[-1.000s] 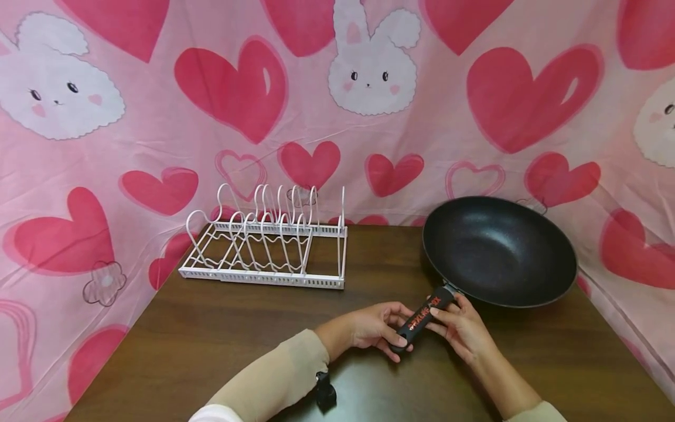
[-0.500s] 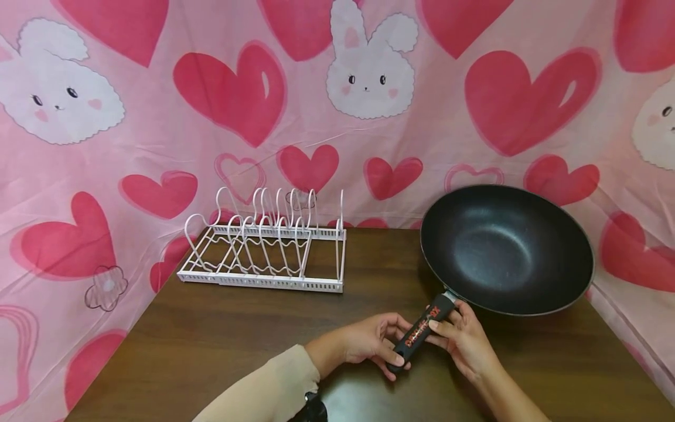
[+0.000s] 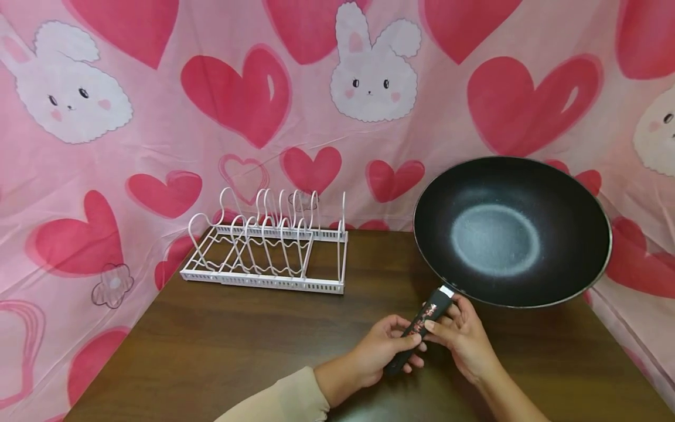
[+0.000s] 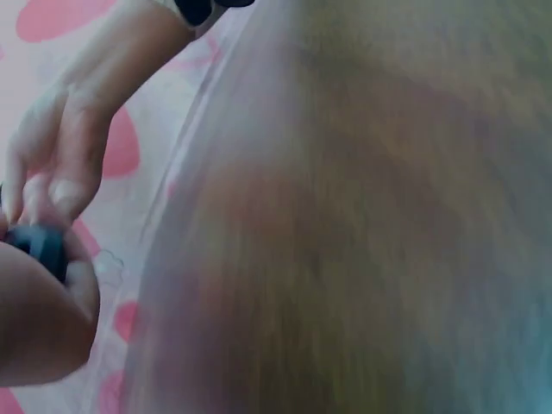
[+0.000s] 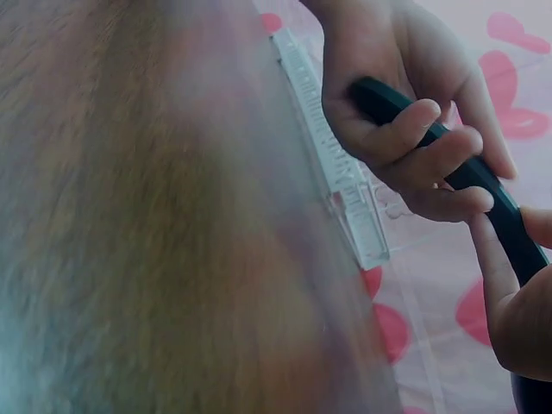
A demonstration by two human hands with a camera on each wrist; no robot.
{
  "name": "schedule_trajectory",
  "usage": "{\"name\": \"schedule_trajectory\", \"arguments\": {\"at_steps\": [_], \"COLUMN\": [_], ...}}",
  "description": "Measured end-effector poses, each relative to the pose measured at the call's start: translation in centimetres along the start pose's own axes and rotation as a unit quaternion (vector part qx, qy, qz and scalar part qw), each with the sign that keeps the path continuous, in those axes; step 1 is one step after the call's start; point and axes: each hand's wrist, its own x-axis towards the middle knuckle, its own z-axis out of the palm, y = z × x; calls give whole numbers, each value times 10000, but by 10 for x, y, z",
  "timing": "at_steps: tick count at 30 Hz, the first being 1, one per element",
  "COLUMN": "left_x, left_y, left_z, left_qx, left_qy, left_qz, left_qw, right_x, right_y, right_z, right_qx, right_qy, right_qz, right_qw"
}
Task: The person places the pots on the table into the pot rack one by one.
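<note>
A black frying pan with deep sloping sides is held up at the right, its inside tilted toward the head camera. Its black handle, printed in red, slants down to the lower left. My left hand grips the handle's lower part, thumb across the top and fingers curled beneath. Nearer the pan, my right hand pinches the handle between thumb and fingers. In the right wrist view the left hand's fingers wrap the handle's underside. The left wrist view shows only a small dark piece of the handle between the hands.
A white wire rack with upright loops stands on the brown wooden table, left of the pan. A pink cloth with hearts and rabbits hangs behind and beside the table.
The pan has risen and tilted further toward the head camera. My left hand has slid up the handle, closer to the right hand. The rack has stayed in place.
</note>
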Motion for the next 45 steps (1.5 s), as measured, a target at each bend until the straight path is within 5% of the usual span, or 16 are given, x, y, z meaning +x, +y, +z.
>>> {"name": "schedule_trajectory", "arguments": {"at_steps": [5,14,19,27,31,38,42,45], "left_x": [-2,-4,-4,-8,-15,-9,-7,-5], "left_y": [-2,0,0,9,18,10,11,22], "left_z": [5,-10,-14,-5,2,-9,-22,-39], "left_qx": [-15,608,1417,2697,2870,2548,1857,950], "left_qy": [539,831,1188,1746,1801,1380,516,-604], "left_qz": [616,1482,1982,2555,2655,2459,1839,864], "left_qw": [9966,9836,9626,9119,9026,9250,9639,9899], "right_x": [4,14,17,29,30,28,27,26], "right_y": [-2,-6,-10,-15,-12,-6,-2,1], "right_z": [9,30,45,60,58,50,46,42], "right_qx": [-217,-345,-254,-131,-14,462,499,536], "right_qy": [-27,243,867,1703,1688,1495,1339,1175], "right_qz": [-139,47,540,1135,1123,643,404,191], "right_qw": [9997,9991,9944,9787,9792,9856,9889,9914]}}
